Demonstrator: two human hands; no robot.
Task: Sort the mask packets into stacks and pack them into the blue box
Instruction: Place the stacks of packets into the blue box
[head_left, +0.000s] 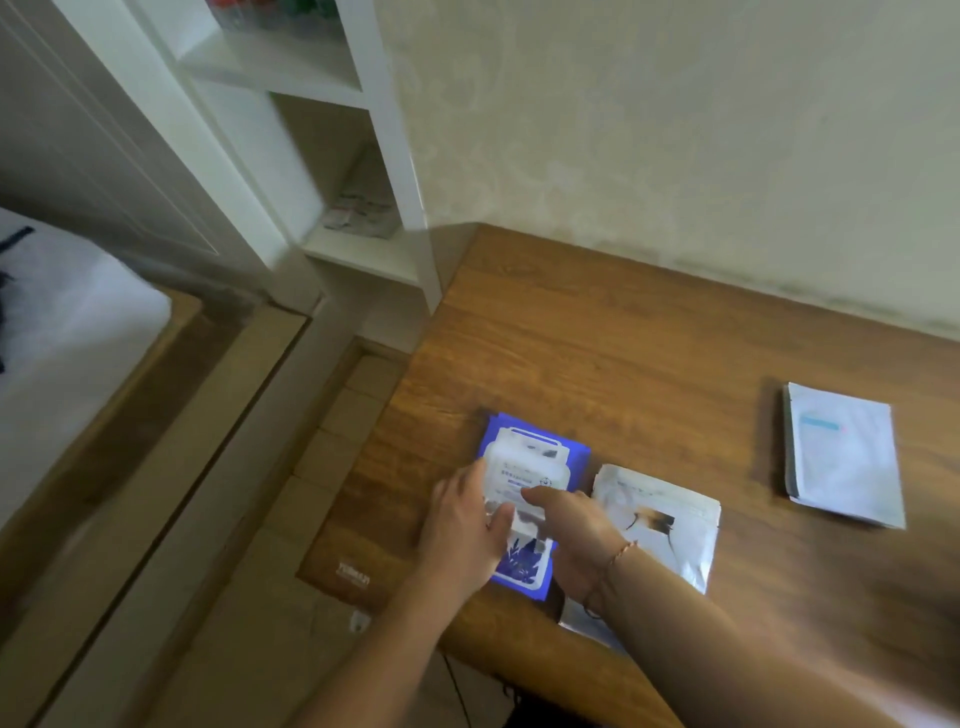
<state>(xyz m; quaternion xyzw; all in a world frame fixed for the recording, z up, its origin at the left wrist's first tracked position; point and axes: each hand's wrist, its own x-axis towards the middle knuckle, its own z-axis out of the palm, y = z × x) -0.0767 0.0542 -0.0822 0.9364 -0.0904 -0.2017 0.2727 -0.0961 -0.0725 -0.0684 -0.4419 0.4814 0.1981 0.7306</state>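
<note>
Mask packets lie in three groups on the wooden counter (597, 332). Nearest the left edge sits a blue stack (524, 569) with a white-faced packet (527, 465) on top of it; a blue leaf print shows at the stack's near end. The left hand (462, 525) comes in from below and grips the white-faced packet at its left side, thumb curled over the near edge and the other fingers along the far side. The right hand (571, 530) lies over the same packet from the right, its fingers stretched flat across the packet's lower part; a thin bracelet (621, 552) circles that wrist. Just to the right of the blue stack, touching or nearly touching it, is a silver stack (670, 519) with a dark mark on its top face, partly hidden by the right forearm. Well apart, toward the right edge of the counter, rests a white stack (844, 452) with a pale blue stripe. Left of the counter stands a white shelf (363, 249), a small packet lying in its lower bay. A bed (67, 332) with white bedding fills the left margin. Motion blur softens the right side.
</note>
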